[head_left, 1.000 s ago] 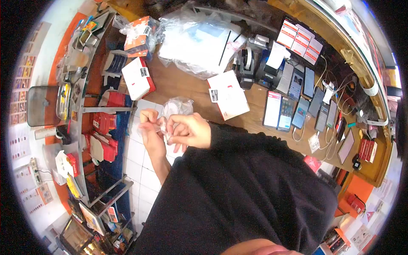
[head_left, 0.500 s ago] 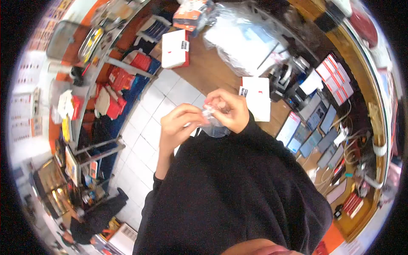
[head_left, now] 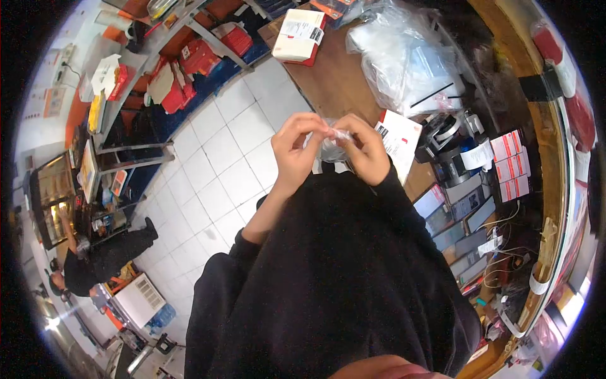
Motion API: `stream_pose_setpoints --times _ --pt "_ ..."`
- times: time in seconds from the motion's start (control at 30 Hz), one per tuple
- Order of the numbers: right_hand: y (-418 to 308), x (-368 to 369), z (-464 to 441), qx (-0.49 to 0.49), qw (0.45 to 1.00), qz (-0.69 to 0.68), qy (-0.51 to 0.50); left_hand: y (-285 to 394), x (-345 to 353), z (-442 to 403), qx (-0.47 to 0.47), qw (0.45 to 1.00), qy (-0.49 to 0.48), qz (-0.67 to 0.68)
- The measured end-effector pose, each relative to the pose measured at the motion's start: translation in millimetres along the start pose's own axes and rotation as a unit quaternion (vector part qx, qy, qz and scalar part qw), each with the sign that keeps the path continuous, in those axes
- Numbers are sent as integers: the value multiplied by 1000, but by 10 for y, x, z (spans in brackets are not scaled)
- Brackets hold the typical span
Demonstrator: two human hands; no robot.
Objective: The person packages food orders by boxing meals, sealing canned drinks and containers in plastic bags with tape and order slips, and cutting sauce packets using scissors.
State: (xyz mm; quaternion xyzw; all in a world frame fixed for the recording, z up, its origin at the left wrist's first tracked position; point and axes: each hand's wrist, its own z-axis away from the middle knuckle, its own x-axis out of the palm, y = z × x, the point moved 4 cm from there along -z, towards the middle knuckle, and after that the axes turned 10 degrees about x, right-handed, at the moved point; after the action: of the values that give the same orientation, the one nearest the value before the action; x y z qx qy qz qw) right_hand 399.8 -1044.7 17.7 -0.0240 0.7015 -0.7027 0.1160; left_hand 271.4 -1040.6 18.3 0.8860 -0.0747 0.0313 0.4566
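A small clear plastic bag hangs in front of my chest, its bunched neck between my two hands. My left hand pinches one side of the neck with thumb and fingertips. On the other side my right hand is closed around a twisted end of the plastic. The fingertips of both hands nearly touch. What the bag contains, if anything, cannot be made out. Just beyond my right hand lies a white and red box with a label.
The brown table carries another labelled box and a large heap of clear plastic wrapping. To the right are black label printers, several phones and cables. Shelves with red packets stand left. A person in black is at lower left.
The camera view has shifted, so the surroundings sit differently in the picture. My hands keep hold of the bag's neck, with the fingers now turned more toward each other.
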Motion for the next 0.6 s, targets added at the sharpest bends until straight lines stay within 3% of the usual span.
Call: stream_pose_setpoints --times 0.03,0.17,0.27,0.33,0.4,0.53,0.6 --pt "203 37 -3 40 989 -144 4 -6 4 -29 -12 1000 14 -5" --pt "236 -10 -36 170 916 -363 -12 -170 11 -97 -18 1000 -4 -13" --pt "366 43 -202 153 863 -481 12 -334 -18 -218 2 994 -53 -98" --pt "436 68 -338 139 853 -503 19 -518 -67 -310 14 987 -64 -150" --pt "459 96 -496 130 820 -556 36 -710 -85 -391 -85 993 -62 -45" --pt "861 105 -768 102 857 -495 103 -1178 -125 -480 -218 971 -79 65" --pt "1009 127 -847 117 865 -472 127 -1396 -200 -516 -223 967 -112 57"
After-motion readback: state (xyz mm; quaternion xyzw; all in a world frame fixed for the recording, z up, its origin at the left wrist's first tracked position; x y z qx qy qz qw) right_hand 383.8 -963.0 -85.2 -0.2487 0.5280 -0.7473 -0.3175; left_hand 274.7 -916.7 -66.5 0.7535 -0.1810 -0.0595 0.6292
